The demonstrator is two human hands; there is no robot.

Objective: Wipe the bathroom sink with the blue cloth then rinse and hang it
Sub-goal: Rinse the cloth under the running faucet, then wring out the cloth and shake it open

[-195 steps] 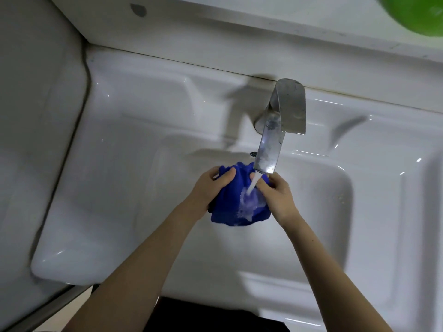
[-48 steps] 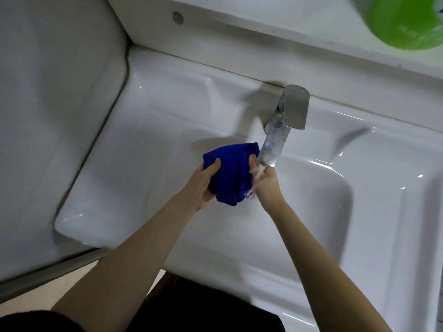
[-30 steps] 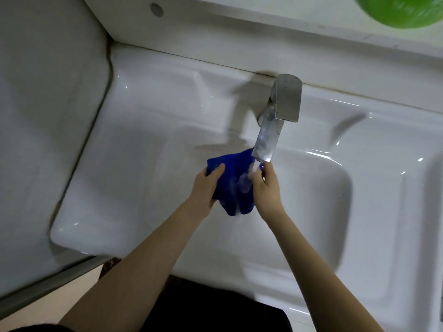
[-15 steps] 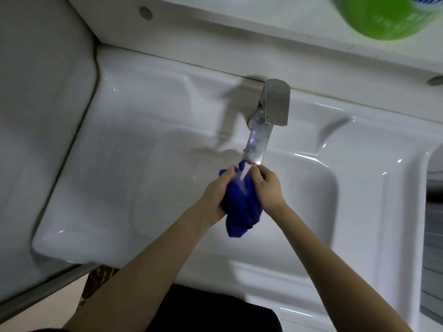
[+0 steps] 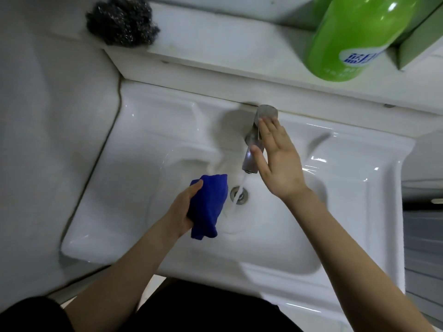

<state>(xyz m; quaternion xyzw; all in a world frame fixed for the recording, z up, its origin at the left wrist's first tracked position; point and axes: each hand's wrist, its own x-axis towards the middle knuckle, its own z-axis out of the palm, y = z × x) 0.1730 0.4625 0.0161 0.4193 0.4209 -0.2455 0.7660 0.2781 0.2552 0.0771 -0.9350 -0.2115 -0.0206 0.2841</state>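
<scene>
Head view, rinse step ending, I judge: my left hand [image 5: 183, 213] has its grip clamped on the blue cloth [image 5: 209, 202] over the sink [image 5: 143, 164], beside the stream [image 5: 242, 184] (water running), my right hand [image 5: 279, 161] flat-fingered on the tap [image 5: 249, 161], so next shut it, wring, hang.

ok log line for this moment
step: rinse | left hand: grips cloth | right hand: flat, at tap | water: running | cloth: not hung

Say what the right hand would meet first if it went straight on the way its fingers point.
Most likely the faucet: the open right hand points away from the person, fingertips at the faucet's top lever. Whether they touch it is unclear; passing over it, the white ledge comes next.
</scene>
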